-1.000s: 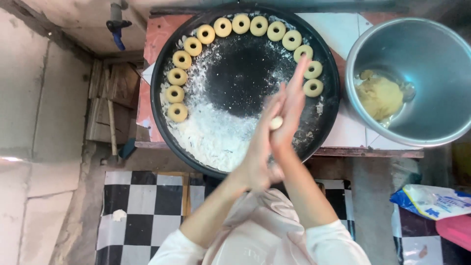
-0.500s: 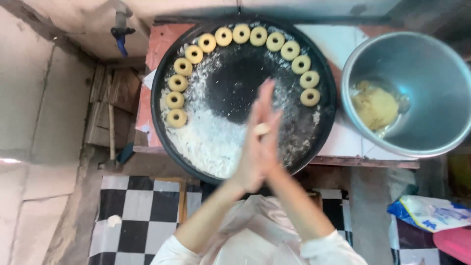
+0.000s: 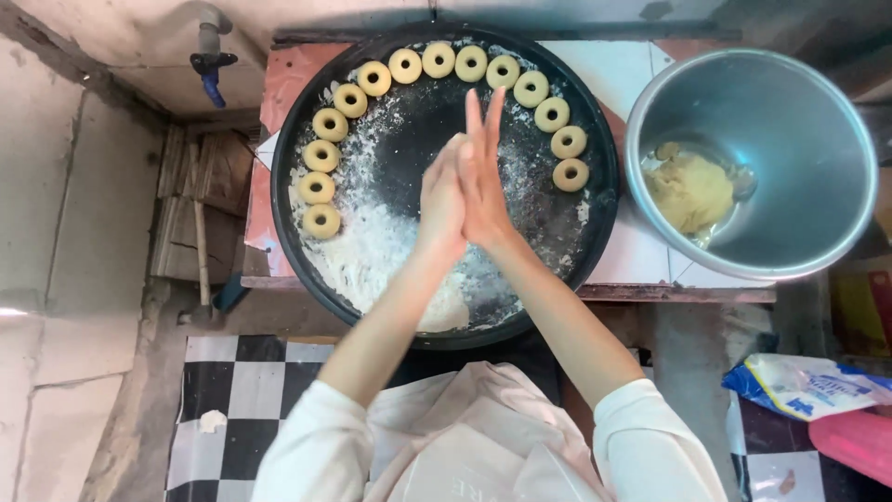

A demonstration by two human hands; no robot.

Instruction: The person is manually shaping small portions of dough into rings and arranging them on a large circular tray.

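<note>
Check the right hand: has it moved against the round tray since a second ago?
Yes. The right hand has slid left and toward the tray's centre; its fingertips now point at the middle of the black tray, no longer near the right-side dough rings.

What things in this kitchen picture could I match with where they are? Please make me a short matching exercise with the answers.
Things:
1. dough rings
2. lump of dough
3. loose flour
4. blue tap handle

Places:
A. inside the metal bowl
B. on the wall, beyond the table's left corner
C. in an arc along the far rim of the black tray
D. spread over the near left part of the tray

Pairs: 1-C, 2-A, 3-D, 4-B
</note>
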